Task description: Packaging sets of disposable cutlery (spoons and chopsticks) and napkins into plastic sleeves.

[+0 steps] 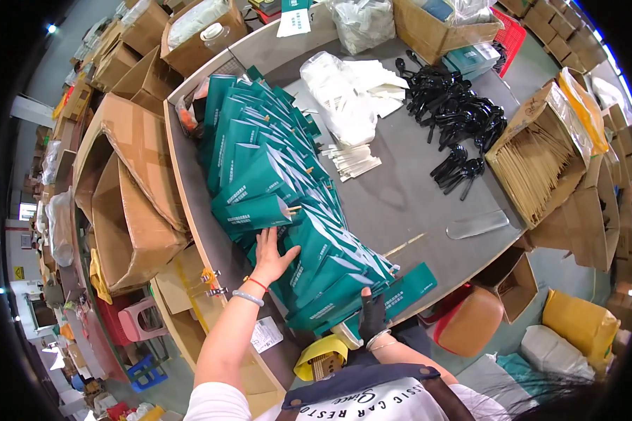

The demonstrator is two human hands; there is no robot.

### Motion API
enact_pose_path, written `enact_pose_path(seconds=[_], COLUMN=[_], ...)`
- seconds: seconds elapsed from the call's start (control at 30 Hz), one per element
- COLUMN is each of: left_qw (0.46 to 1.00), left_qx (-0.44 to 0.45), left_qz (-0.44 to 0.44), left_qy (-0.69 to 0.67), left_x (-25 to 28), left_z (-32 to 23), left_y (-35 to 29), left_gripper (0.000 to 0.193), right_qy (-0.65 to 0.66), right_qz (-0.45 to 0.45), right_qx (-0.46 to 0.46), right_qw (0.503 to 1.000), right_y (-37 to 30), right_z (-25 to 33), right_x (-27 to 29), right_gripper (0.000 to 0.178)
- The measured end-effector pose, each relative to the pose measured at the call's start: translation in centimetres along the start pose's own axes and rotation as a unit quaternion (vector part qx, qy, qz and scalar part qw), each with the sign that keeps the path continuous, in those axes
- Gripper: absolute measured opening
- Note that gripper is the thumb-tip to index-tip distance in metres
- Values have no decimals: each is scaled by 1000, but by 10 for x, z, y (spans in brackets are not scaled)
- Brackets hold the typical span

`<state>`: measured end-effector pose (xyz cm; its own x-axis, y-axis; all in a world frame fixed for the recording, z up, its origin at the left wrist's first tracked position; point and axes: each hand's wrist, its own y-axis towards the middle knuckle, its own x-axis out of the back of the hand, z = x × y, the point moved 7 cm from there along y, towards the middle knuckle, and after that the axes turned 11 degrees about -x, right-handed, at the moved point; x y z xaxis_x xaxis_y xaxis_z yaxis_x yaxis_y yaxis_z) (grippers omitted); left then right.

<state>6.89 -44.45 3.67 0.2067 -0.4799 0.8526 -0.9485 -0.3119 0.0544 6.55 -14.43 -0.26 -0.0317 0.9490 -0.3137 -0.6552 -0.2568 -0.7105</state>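
Observation:
A long heap of green paper sleeves [260, 161] with white print lies along the left side of the table; chopstick-like wooden ends poke out of some. My left hand [274, 258] rests on the heap with its fingers spread, palm down. At the heap's near end, my right hand [372, 317], in a dark glove with a bare thumb tip, grips a green paper sleeve [409, 289] at the table's front edge. Its thumb points up over the sleeve; the other fingers are mostly hidden.
Black plastic spoons [453, 105] pile up at the back right, near a carton of thin wooden sticks [534, 168]. White packets [358, 91] and small white strips [354, 161] lie mid-table. A clear plastic piece [477, 224] sits near the right edge. Cartons [130, 189] stand left.

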Motion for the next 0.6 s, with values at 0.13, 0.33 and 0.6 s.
enact_pose_path(seconds=[0.13,0.33,0.6], left_qw=[998,984,866], left_qx=[52,114,221], left_qz=[14,137,280], left_qy=[31,-21,-351], left_x=[-10,-33,-40], left_z=[-7,8,-7], left_y=[1,-14,-9], left_gripper=[89,73,95], right_qy=[-102,-53,72], right_qz=[-32,-58,-32], right_qx=[-15,5,8], right_qw=[994,997,997], right_y=[-23,4,21], right_z=[-6,3,-7], right_x=[-8,-9,5], right_gripper=[86,79,86])
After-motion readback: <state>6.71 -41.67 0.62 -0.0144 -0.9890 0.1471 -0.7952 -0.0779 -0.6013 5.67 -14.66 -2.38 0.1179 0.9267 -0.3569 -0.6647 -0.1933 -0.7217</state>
